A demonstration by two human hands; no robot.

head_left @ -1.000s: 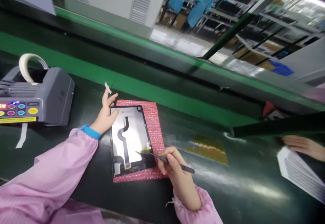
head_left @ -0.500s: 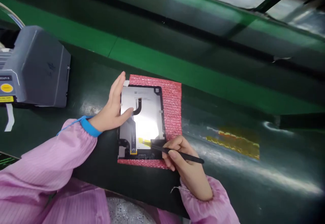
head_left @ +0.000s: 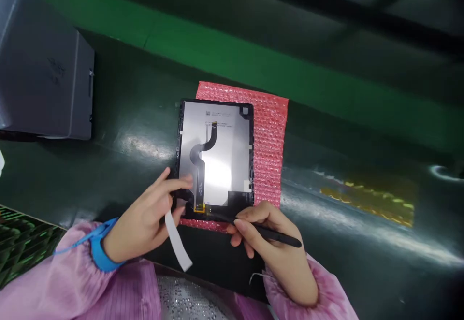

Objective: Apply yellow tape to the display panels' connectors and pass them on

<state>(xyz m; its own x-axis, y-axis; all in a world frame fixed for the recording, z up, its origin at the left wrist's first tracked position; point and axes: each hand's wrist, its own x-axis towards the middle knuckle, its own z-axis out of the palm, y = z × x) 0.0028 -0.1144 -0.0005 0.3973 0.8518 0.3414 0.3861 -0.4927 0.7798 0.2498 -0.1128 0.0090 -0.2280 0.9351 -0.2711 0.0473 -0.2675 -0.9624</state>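
Far left, we've got the grey plastic machine housing [head_left: 47, 64] on the dark green tabletop [head_left: 123, 102]. Next comes our left hand [head_left: 145, 221], fingers bent, a white tape strip [head_left: 177, 242] dangling from them; whether that grip pinches it, we can't tell. It's beside the flat, silver-backed, black-framed panel [head_left: 232, 151], lying on pink bubble wrap [head_left: 270, 141]. Our right hand [head_left: 286, 252] has its grip closed on slim black tweezers [head_left: 281, 236], reaching over the panel's lower edge. Farther right, shiny amber film [head_left: 377, 206].

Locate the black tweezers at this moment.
In the head view, the black tweezers are in the right hand, below and right of centre, pointing toward the lower edge of the panel on red bubble wrap.
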